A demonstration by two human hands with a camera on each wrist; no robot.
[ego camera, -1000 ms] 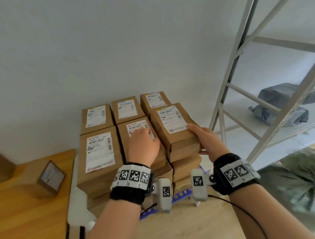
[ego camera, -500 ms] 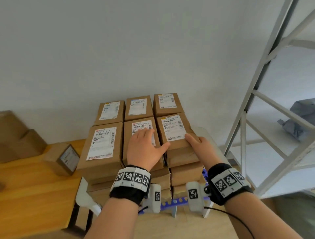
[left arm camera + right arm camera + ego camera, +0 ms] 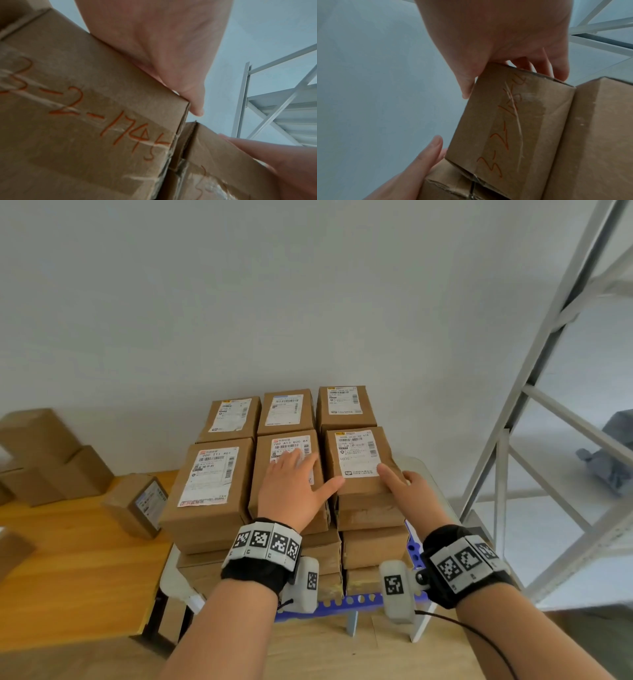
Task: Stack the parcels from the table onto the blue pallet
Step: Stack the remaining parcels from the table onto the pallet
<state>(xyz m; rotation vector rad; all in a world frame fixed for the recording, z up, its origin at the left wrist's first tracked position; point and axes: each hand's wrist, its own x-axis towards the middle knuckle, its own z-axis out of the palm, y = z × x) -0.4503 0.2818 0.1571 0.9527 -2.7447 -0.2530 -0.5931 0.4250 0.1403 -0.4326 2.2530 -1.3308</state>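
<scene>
The front-right parcel [image 3: 359, 463] tops its column on the blue pallet [image 3: 363, 599], right of the middle parcel [image 3: 287, 474]. The right hand [image 3: 409, 494] has its fingers and thumb wrapped round its near corner; the left hand [image 3: 291, 491] lies flat, fingers straight, on the middle parcel. Best to square the edges flush before letting go.

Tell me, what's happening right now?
Left hand flat on middle brown cardboard parcel. Right hand holding front-right parcel on stack. Nothing in the way.
</scene>
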